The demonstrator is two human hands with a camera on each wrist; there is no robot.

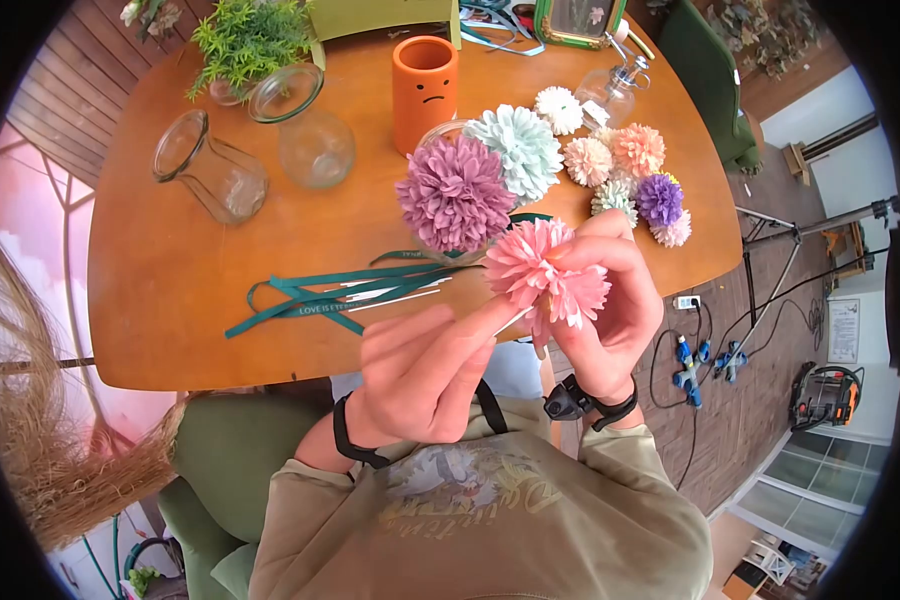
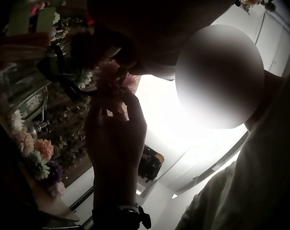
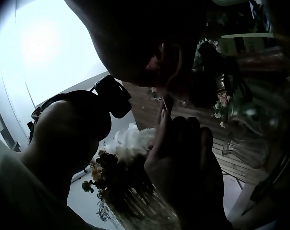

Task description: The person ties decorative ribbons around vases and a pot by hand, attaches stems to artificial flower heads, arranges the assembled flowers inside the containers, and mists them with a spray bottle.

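Above the near table edge, a pink artificial flower (image 1: 515, 262) is held by my right hand (image 1: 618, 305), thumb and fingers around its petals. My left hand (image 1: 420, 378) pinches a thin white stick (image 1: 515, 319) whose tip reaches the flower's underside. The right wrist view shows the same stick (image 3: 165, 106) between the left fingertips, in dim light. In the left wrist view the flower (image 2: 111, 79) is dark, partly covered by fingers. Just beyond the hands stand a mauve flower (image 1: 455, 192) and a pale blue flower (image 1: 518, 150) in a glass jar.
Green ribbons (image 1: 270, 312) and white sticks (image 1: 400, 293) lie left of the hands. Two glass vases (image 1: 315, 150), an orange sad-faced pot (image 1: 425, 95) and a green plant (image 1: 250, 45) stand farther back. Several loose flower heads (image 1: 638, 150) and a spray bottle (image 1: 606, 95) are at right.
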